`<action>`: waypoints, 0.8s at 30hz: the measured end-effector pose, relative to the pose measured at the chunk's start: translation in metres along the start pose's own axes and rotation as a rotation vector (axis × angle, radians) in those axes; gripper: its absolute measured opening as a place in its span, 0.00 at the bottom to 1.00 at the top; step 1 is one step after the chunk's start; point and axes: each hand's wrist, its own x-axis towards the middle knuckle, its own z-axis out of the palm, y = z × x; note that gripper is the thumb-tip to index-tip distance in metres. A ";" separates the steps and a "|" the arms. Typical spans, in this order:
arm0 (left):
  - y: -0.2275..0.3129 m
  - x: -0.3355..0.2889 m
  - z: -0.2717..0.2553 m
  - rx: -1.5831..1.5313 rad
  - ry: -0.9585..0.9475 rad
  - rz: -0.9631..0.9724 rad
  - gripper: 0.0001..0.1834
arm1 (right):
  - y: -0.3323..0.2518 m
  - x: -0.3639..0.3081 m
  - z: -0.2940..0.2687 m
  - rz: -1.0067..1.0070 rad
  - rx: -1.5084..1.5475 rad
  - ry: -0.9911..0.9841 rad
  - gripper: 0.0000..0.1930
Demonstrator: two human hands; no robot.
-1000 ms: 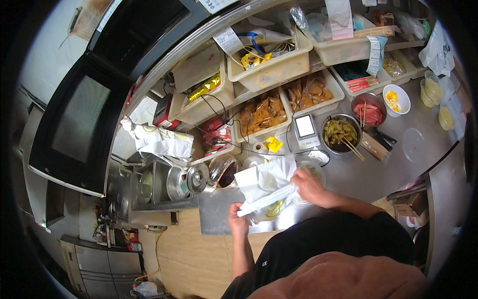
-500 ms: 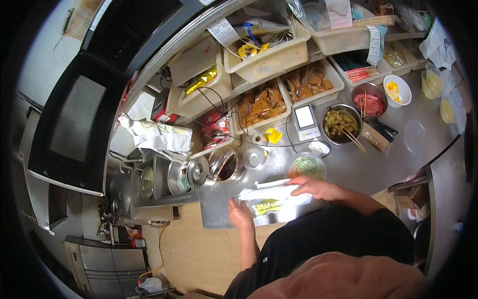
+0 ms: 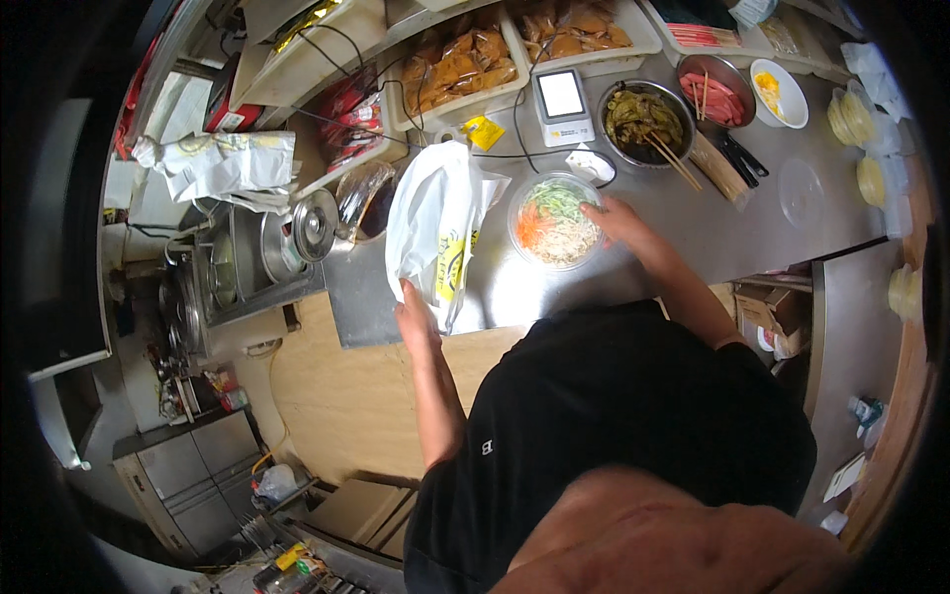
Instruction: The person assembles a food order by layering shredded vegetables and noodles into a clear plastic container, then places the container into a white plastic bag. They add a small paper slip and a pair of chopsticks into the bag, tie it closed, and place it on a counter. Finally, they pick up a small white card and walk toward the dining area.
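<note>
A white plastic bag (image 3: 421,213) with yellow print hangs opened out from my left hand (image 3: 416,315), whose fingers are closed on its lower edge. My right hand (image 3: 616,220) grips the right rim of a round clear bowl (image 3: 557,259) on the steel counter. Shredded green, orange and pale food fills this bowl, and its top looks covered by something clear, though I cannot be sure. The bag stands just left of the bowl, apart from it.
Behind the bowl are a white device with a screen (image 3: 564,107), a pot of dark greens (image 3: 645,124) with chopsticks, and a bowl of pink meat (image 3: 714,91). A lidded metal pot (image 3: 316,224) stands left. Tubs of brown packets (image 3: 458,74) line the back.
The bag, held flat between both hands before, is now opened out and held by my left hand alone. My right hand has let go of it and taken the bowl's rim.
</note>
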 end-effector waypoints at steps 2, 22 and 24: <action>-0.003 0.005 -0.001 0.132 -0.018 0.010 0.39 | 0.013 0.001 0.004 0.121 0.369 -0.191 0.24; -0.043 -0.004 0.149 -0.235 -0.912 -0.386 0.22 | -0.014 -0.017 -0.007 -0.083 0.498 -0.157 0.13; -0.046 0.013 0.144 -0.144 -0.910 -0.409 0.21 | 0.007 -0.010 -0.006 -0.034 0.348 -0.194 0.16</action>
